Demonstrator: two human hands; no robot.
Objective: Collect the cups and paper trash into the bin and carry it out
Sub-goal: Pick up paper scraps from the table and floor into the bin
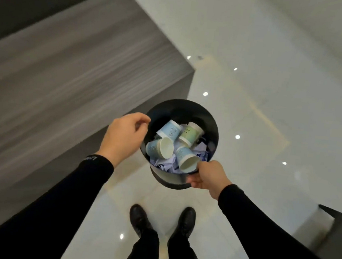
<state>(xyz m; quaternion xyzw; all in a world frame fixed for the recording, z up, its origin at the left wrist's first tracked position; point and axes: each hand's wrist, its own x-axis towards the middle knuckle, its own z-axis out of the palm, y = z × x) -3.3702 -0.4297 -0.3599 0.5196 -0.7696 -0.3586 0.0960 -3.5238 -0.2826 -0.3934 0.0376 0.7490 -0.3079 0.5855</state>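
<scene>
- Grey counter (67,73) to my left; tiled floor (273,97) ahead.
- Black bin (196,113) lifted between my hands, upright, loaded with paper cups (169,129) and crumpled paper (162,164).
- Right hand (207,177) clenched on near rim.
- Left hand (123,135) curled at the left rim; grip unclear.

left grip (123,134): fingers curled, wrist bent | right grip (208,177): fist closed | both arms outstretched
</scene>
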